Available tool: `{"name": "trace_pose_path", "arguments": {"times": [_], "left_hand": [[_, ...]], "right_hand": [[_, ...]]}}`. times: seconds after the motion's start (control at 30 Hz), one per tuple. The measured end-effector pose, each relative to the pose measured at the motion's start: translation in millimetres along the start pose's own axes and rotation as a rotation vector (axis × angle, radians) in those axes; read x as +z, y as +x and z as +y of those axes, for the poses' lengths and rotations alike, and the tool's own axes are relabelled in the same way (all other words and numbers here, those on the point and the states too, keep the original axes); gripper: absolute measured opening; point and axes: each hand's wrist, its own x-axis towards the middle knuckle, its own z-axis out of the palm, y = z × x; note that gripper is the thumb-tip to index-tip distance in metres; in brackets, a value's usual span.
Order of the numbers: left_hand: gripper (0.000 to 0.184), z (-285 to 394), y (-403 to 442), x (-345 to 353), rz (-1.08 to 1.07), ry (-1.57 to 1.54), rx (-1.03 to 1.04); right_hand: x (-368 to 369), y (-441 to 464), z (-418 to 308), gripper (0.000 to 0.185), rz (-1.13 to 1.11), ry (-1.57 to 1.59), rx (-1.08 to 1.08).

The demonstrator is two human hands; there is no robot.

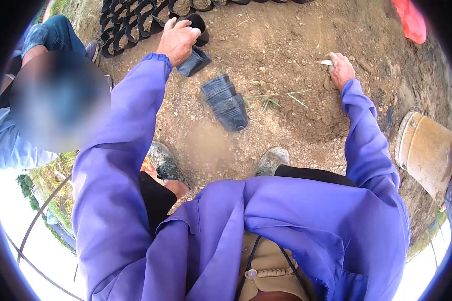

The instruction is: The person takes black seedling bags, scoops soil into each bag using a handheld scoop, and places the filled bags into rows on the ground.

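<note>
At the upper middle, my left hand [177, 42] grips a black plastic nursery pot [201, 29] by its side, just in front of the rows of pots. Right below it a loose black pot [194, 62] lies on the ground. A stack of nested black pots [226, 103] rests on its side nearer my feet. Over the loose soil [306, 75] on the right, my right hand [341, 71] is closed around a small white piece [326, 62] with a flat, pointed end; the rest of it is hidden in my fingers.
Rows of black pots [130, 25], several filled with soil, stand at the top left. Another person [65, 35] crouches at the left. A dirty bucket [427, 148] lies tipped at the right, and a red plastic bag [411, 20] sits at the top right. Green sprigs [271, 98] lie beside the stack.
</note>
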Motion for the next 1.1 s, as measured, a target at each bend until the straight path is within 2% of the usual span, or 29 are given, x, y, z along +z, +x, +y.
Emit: {"name": "trace_pose_path", "arguments": {"times": [0.07, 0.13, 0.23, 0.4, 0.47, 0.5, 0.53, 0.6, 0.63, 0.67, 0.7, 0.73, 0.77, 0.8, 0.83, 0.87, 0.9, 0.93, 1.0, 1.03, 1.1], "left_hand": [[0.012, -0.2, 5.4, -11.0, -0.165, 0.009, 0.087], [0.013, 1.9, 4.2, -18.1, -0.428, -0.057, 0.089], [0.019, 4.6, -13.6, -12.9, -0.561, -0.133, 0.024], [0.030, -9.8, -50.5, 14.0, -0.644, -0.263, -0.068], [0.029, -7.2, -52.0, -1.6, -0.582, -0.420, -0.344], [0.029, -15.5, -60.1, 20.0, -0.403, -0.972, -0.453], [0.030, -5.5, -58.3, 14.2, -0.243, -1.174, -0.610], [0.030, 23.7, -55.4, 17.2, -0.155, -1.361, -0.771], [0.029, 36.2, -57.6, 24.9, -0.212, -1.410, -0.741], [0.028, 45.1, -56.8, 30.0, -0.262, -1.454, -0.701], [0.026, 55.2, -56.9, 22.7, -0.347, -1.489, -0.684], [0.022, 60.1, -57.5, 18.5, -0.462, -1.548, -0.665], [0.020, 61.3, -60.8, 23.7, -0.525, -1.594, -0.570], [0.024, 66.9, -60.7, 19.8, -0.490, -1.416, -0.486], [0.031, 65.0, -63.4, 40.7, -0.592, -1.459, -0.507], [0.037, 74.4, -63.3, 27.2, -0.641, -1.709, -0.527], [0.043, 89.3, -56.9, 0.2, -0.663, -1.812, -0.419], [0.048, 96.7, -60.8, 3.2, -0.729, -1.896, -0.294], [0.060, 126.6, -67.8, -8.4, -0.723, -1.794, -0.364], [0.057, 136.9, -68.5, -19.0, -0.736, -1.608, -0.312], [0.054, 151.1, -73.1, -15.4, -0.835, -1.584, -0.261]], "right_hand": [[1.3, -1.4, -0.8, 0.023, 0.003, 0.019, -0.005], [2.1, 0.1, 3.3, 0.023, 0.006, 0.022, -0.010], [6.9, 0.6, 9.8, 0.024, 0.001, 0.028, -0.020], [8.9, 6.6, 17.6, 0.026, -0.037, 0.076, -0.084], [-0.9, 19.0, 16.8, 0.025, -0.147, 0.061, -0.115], [-12.8, 28.7, 7.9, 0.024, -0.221, 0.042, -0.117], [-14.1, 42.8, -1.1, 0.024, -0.109, 0.026, -0.158], [-25.7, 71.1, -63.1, 0.022, 0.088, 0.054, -0.146], [-37.6, 77.8, -114.5, 0.015, 0.136, 0.075, -0.158], [-23.8, 89.0, -139.8, 0.013, 0.150, 0.121, -0.282], [-14.2, 90.3, -169.6, 0.012, 0.255, 0.143, -0.408], [12.8, 98.3, -181.7, 0.020, 0.332, 0.070, -0.556], [22.2, 96.8, -202.5, 0.020, 0.193, 0.044, -0.599], [26.4, 83.6, -213.1, 0.016, 0.194, -0.064, -0.674], [23.9, 67.0, -213.0, 0.015, 0.116, -0.052, -0.655], [30.7, 52.6, -201.5, 0.016, 0.137, -0.073, -0.632], [28.8, 32.8, -187.0, 0.015, 0.041, -0.084, -0.568], [30.1, 7.4, -164.6, 0.012, 0.091, -0.053, -0.533], [6.1, -28.9, -131.7, 0.007, -0.032, -0.044, -0.487], [8.6, -33.3, -124.5, 0.008, 0.000, -0.011, -0.461], [8.3, -47.9, -115.0, 0.010, 0.047, 0.068, -0.415]]}}
